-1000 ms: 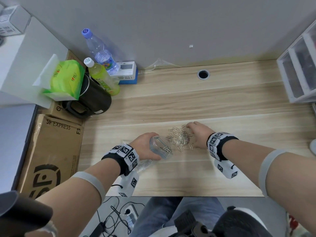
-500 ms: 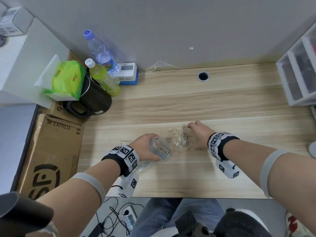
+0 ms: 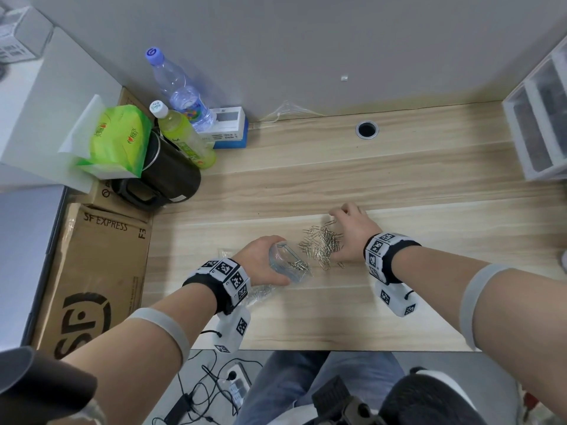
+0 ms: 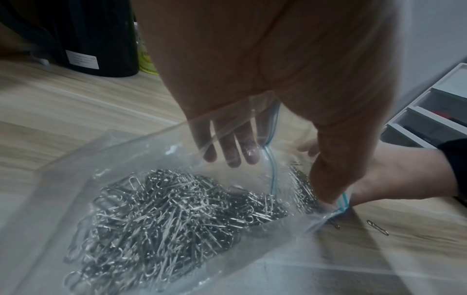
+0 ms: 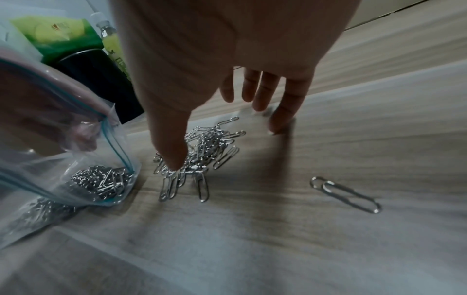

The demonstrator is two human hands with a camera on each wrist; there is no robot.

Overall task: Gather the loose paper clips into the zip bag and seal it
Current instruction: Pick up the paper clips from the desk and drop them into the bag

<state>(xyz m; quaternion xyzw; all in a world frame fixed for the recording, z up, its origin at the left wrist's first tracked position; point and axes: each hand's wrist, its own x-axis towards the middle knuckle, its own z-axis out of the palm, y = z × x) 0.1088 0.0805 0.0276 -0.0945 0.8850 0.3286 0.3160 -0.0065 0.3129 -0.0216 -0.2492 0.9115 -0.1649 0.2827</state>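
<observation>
A clear zip bag [image 3: 288, 266] with a blue seal strip lies on the wooden desk [image 3: 399, 185], its mouth facing right. My left hand [image 3: 260, 260] grips the mouth and holds it open, thumb on the lower edge and fingers [image 4: 232, 147] behind the film. A mass of silver paper clips [image 4: 164, 215] fills the bag. Just right of the mouth lies a loose pile of paper clips [image 3: 320, 243]. My right hand [image 3: 348, 233] cups the pile's far side, fingers spread and the little fingertip on the desk. One stray paper clip [image 5: 346, 194] lies apart, nearer the wrist.
At the back left stand a black jug [image 3: 165, 173], a green drink bottle [image 3: 184, 139], a water bottle [image 3: 181, 90] and a green tissue pack [image 3: 116, 139]. A cardboard box [image 3: 92, 271] flanks the desk's left. White drawers [image 3: 540, 127] stand at the right; a cable hole [image 3: 366, 129] is behind.
My right hand has shifted slightly behind the pile and the clips lie a little closer together. My left hand and the bag have stayed put.
</observation>
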